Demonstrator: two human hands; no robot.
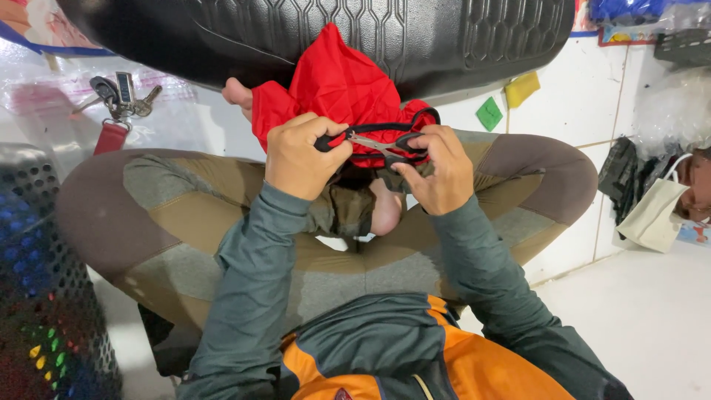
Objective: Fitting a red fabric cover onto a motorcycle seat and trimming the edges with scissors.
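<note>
Gripping black-handled scissors (378, 144) that lie crosswise between both hands, the left hand (302, 157) closes its fingers around one end, the right hand (438, 172) pinches the other, over red cloth (333, 85).

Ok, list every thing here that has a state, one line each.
scissors: open, black handles spread, one in each hand
left hand: closed on one handle
right hand: closed on the other handle
red cloth: bunched, behind the scissors
keys: lying on clear plastic
white bag: crumpled, on the floor
</note>
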